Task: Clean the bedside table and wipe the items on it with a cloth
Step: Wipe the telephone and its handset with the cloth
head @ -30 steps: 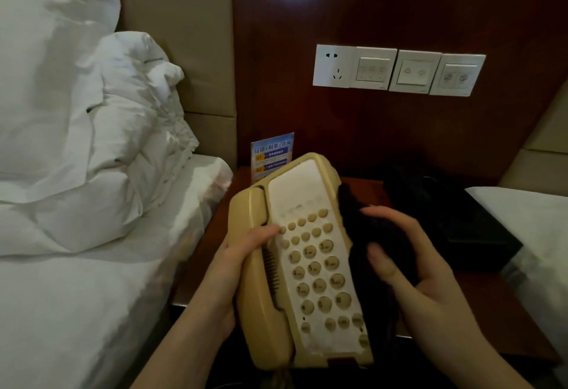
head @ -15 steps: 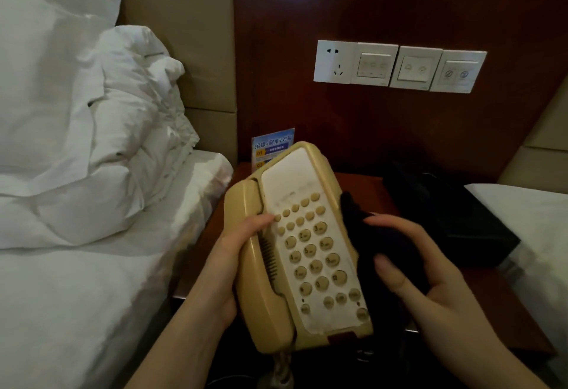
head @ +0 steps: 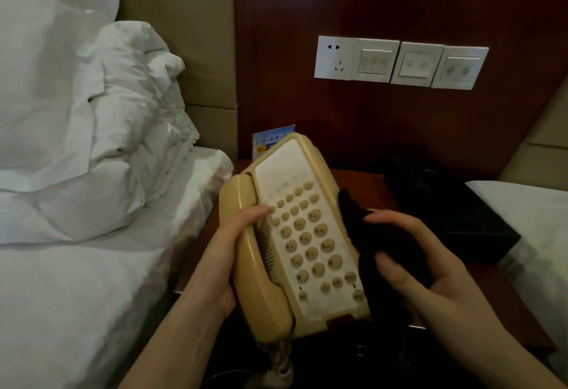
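A beige corded telephone [head: 304, 235] with its handset on the cradle is lifted above the dark wooden bedside table [head: 373, 181], tilted with its top away from me. My left hand [head: 229, 253] grips its left side, thumb across the handset onto the keypad edge. My right hand [head: 421, 262] holds a dark cloth [head: 362, 225] bunched against the phone's right side. The phone's curly cord [head: 281, 361] hangs from its near end.
A small blue printed card [head: 270, 139] stands at the table's back left, behind the phone. A black box [head: 445, 207] lies on the table's right half. White bedding [head: 92, 142] is piled on the left, another bed [head: 528, 204] on the right. Wall switches [head: 399, 62] sit above.
The phone has been raised slightly and tipped a little further back. My right hand with the cloth has slid along the phone's right edge. My left hand keeps the same grip.
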The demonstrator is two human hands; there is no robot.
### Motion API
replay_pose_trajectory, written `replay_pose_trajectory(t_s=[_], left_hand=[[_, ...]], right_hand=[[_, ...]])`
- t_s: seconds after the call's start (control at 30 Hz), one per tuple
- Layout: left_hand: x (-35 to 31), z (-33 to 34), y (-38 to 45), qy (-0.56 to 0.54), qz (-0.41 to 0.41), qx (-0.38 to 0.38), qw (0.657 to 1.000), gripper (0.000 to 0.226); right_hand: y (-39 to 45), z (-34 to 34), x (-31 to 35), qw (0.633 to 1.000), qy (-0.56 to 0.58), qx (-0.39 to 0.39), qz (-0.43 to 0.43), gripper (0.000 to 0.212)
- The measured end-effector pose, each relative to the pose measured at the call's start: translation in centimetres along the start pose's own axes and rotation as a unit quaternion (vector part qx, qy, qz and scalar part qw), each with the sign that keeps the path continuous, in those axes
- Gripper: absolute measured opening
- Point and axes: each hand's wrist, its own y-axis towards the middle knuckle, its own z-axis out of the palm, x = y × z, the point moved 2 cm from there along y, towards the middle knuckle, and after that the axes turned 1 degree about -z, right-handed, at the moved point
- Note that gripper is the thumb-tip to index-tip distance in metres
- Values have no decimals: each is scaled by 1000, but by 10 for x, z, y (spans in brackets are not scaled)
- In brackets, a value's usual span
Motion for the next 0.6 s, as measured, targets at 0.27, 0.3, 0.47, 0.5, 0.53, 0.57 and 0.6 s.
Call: replay_pose_trajectory(t_s=[0.27,0.3,0.47,0.5,0.53,0.57,0.6], left_hand=[[11,4,-16,40,-18,101,994,35],[12,8,-13,68,-37,102,992,35],[5,0,1,37,-52,-35,997,50],[4,-4,6,40,-47,-48,997,51],[2,-8,9,32,-46,-57,997,52],[0,-10,13,30,-43,-69,996,52],[-1,-11,13,30,-46,-67,996,52]], right_hand=[[14,2,4,996,-22,-64,-59,30],[17,2,3,996,-16,-68,-60,29],[11,4,-4,999,-11,-26,-20,30],[6,4,-4,1000,-6,-15,-9,31],[1,4,-5,1000,-4,-5,-2,31],[-3,5,-5,1000,-6,2,1,32],[-6,5,-6,1000,-9,5,2,32]])
